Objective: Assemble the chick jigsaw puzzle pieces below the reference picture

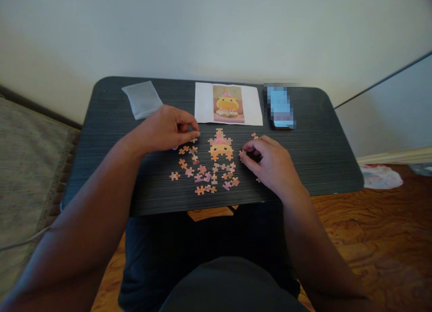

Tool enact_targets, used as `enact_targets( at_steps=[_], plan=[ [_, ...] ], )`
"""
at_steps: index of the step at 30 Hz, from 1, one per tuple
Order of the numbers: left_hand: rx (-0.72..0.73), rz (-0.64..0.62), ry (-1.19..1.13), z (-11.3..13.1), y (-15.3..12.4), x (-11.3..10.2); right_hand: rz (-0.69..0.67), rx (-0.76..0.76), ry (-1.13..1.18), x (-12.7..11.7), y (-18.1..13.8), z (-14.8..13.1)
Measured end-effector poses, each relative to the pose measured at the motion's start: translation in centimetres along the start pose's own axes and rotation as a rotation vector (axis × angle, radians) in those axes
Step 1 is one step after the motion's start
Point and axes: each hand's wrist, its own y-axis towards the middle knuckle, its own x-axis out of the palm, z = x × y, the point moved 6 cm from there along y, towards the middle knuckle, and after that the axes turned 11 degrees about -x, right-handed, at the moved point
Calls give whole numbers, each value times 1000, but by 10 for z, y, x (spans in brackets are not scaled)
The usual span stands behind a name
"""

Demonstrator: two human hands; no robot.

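- Two bare hands work over one dark, striped table (317, 159), one on each side of the puzzle.
- One left hand (173, 128) hovers at the left of the pieces, fingers curled, thumb and forefinger tips together; I cannot tell whether anything is pinched between them.
- One right hand (266, 161) sits to the right, thumb and fingers bent inward, with one small piece (241, 155) at the fingertips; whether it is gripped or only touched, I cannot tell.
- One joined puzzle section (221, 146) lies flat between the hands, showing one pink hat and a yellow head with two dark eyes; its lower edge is uneven.
- More than twenty loose pieces (201, 169) lie mostly below and left of that section, in orange, pink and purplish tones; some touch or overlap, so an exact count is not possible.
- At least two more spots of loose pieces show beside the right hand, one above it and one below, partly covered.
- One printed sheet (252, 106) lies beyond the section, bearing one picture of a yellow figure behind one cake.
- One translucent bag (143, 98) lies at the table's far left.
- One phone (280, 107), blurred by pixels, lies right of the sheet.
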Motion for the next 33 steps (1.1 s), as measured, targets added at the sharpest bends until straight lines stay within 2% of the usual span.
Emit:
enact_targets(
  at_steps=[7, 18, 33],
  plan=[
    [18, 65, -46, -2, -1, -2, -36, 16, 16, 1, 2, -1],
    [49, 69, -47, 1, -2, 1, -86, 19, 15, 4, 3, -2],
    [105, 100, -72, 5, -2, 4, -49, 59, 204, 2, 1, 5]
  ],
)
